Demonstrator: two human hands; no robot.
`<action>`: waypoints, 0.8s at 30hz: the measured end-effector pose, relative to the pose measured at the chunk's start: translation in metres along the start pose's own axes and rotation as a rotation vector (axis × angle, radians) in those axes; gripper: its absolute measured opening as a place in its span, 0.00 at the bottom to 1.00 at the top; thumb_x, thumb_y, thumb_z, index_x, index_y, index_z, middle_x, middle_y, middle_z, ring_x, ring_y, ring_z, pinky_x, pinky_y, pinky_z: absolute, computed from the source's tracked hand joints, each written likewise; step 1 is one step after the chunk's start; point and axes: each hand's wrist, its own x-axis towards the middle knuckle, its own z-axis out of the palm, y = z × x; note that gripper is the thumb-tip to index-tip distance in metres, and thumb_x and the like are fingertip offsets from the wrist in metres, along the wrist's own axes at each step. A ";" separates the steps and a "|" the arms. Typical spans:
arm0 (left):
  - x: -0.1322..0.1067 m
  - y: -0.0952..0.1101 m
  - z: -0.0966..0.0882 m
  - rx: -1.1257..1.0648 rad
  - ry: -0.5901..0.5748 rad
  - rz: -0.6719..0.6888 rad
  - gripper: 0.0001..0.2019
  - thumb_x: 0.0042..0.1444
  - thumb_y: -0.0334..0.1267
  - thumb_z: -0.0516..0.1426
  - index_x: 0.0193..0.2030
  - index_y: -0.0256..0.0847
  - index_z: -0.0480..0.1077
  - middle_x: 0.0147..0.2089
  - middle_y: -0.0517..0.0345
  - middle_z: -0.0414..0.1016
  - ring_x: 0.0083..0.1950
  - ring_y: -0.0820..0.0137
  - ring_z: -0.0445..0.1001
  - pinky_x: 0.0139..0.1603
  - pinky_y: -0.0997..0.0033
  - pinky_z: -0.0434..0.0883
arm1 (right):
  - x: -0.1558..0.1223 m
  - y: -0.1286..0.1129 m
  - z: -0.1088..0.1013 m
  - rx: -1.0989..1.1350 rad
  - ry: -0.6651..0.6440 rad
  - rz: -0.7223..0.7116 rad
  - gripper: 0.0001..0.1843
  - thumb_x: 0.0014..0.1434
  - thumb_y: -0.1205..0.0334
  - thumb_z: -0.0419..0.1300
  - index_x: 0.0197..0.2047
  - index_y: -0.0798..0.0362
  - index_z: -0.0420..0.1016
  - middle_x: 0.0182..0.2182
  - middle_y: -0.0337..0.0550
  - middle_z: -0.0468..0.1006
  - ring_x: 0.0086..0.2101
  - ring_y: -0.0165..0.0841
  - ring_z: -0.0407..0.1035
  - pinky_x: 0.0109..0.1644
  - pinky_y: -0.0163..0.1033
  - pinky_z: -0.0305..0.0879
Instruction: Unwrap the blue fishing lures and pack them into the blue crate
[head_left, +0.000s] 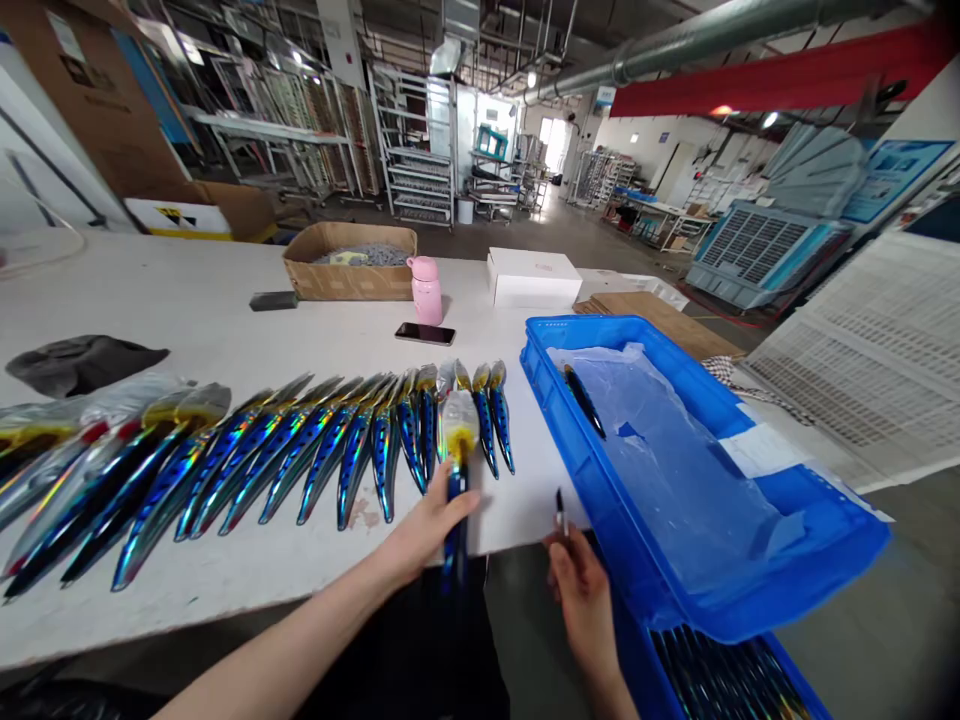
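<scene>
My left hand (442,510) is closed around a blue fishing lure (460,440) with a yellow and clear upper end, held upright over the table's front edge; its lower end is blurred. To the left and just behind, a long row of similar shiny blue lures (319,455) lies on the white table (337,340), with two more lures (493,420) right of the held one. My right hand (579,585), fingers closed, grips a slim pen-like tool (561,508) with a dark tip pointing up; its exact kind is unclear. This hand is beside the blue crate (559,420).
One dark lure (583,400) rests on the plastic sheet (667,470) in the blue crate. A lower crate holds several dark lures (724,670). Farther back are a phone (425,334), pink bottle (427,292), cardboard box (349,280), white box (534,278) and grey cloth (82,365).
</scene>
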 end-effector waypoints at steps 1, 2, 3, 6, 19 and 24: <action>0.009 0.001 0.023 -0.142 -0.034 -0.044 0.33 0.56 0.50 0.59 0.66 0.40 0.59 0.54 0.48 0.75 0.55 0.62 0.73 0.57 0.63 0.71 | 0.000 0.005 0.007 0.003 0.000 -0.042 0.28 0.56 0.42 0.61 0.52 0.54 0.74 0.36 0.47 0.79 0.34 0.38 0.73 0.34 0.37 0.69; 0.017 0.001 0.045 -0.258 -0.062 -0.086 0.34 0.56 0.50 0.59 0.66 0.40 0.57 0.52 0.48 0.75 0.53 0.63 0.74 0.55 0.63 0.72 | 0.001 0.010 0.015 -0.005 -0.004 -0.078 0.29 0.56 0.43 0.61 0.54 0.54 0.73 0.40 0.48 0.80 0.40 0.40 0.74 0.41 0.39 0.71; 0.025 0.001 0.066 -0.340 -0.083 -0.124 0.34 0.57 0.50 0.59 0.67 0.40 0.55 0.50 0.49 0.75 0.50 0.64 0.75 0.54 0.63 0.72 | 0.004 0.015 0.022 -0.031 -0.003 -0.102 0.29 0.55 0.45 0.61 0.55 0.54 0.72 0.44 0.50 0.80 0.45 0.42 0.74 0.46 0.41 0.71; 0.043 -0.002 0.109 -0.291 -0.113 -0.123 0.31 0.61 0.52 0.53 0.66 0.41 0.51 0.51 0.49 0.73 0.48 0.66 0.75 0.51 0.65 0.73 | 0.019 0.031 0.032 -0.160 0.064 -0.105 0.30 0.53 0.51 0.62 0.57 0.56 0.71 0.50 0.53 0.79 0.50 0.45 0.73 0.54 0.45 0.68; 0.125 0.002 0.065 0.664 -0.091 0.032 0.33 0.59 0.40 0.55 0.69 0.33 0.52 0.57 0.33 0.69 0.59 0.45 0.68 0.60 0.49 0.63 | 0.076 0.060 0.016 -0.501 0.161 -0.251 0.28 0.59 0.50 0.54 0.57 0.58 0.73 0.49 0.55 0.79 0.49 0.45 0.74 0.51 0.43 0.69; 0.152 0.015 0.089 0.879 -0.130 -0.025 0.33 0.59 0.35 0.55 0.70 0.32 0.52 0.56 0.28 0.67 0.55 0.46 0.72 0.52 0.52 0.69 | 0.090 0.056 0.017 -0.644 0.227 -0.273 0.31 0.63 0.47 0.47 0.57 0.61 0.72 0.51 0.61 0.77 0.51 0.49 0.72 0.54 0.49 0.65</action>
